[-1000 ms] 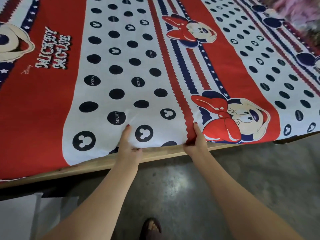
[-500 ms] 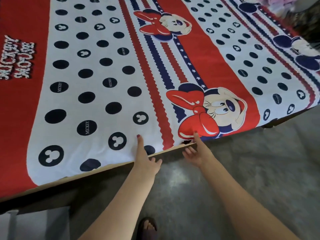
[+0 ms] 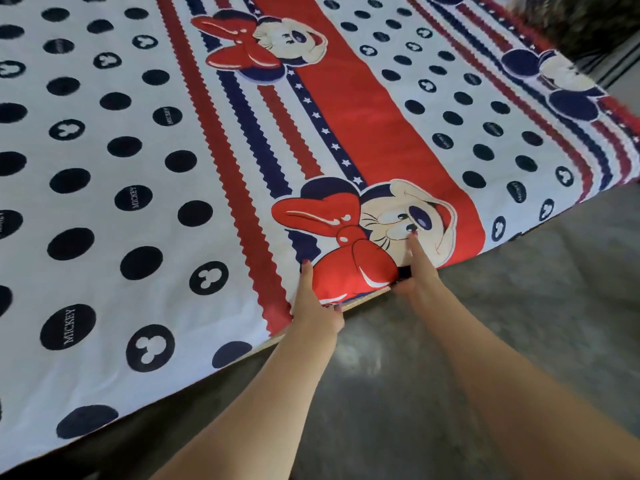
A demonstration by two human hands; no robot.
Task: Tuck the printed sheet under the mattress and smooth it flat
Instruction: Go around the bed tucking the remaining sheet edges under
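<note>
Printed sheet point(image 3: 242, 140): matt woven cloth, smooth, few creases; bed edge point(image 3: 363, 299): pale bare wood; floor point(image 3: 485, 323): grey concrete, mottled, slight sheen.

We're shifting along the bed edge w/ both hands: a sec ago the left hand point(image 3: 317, 308) was gripping the printed sheet point(image 3: 145, 216) on the white dotted band; now its thumb is lying on the zigzag red stripe beside the big red bow. The right hand point(image 3: 414, 271) is coming off the stripe, opening briefly, & is now gripping the edge w/ thumb up on the cartoon face. The wooden strip under our hands is showing much less than before.
</note>
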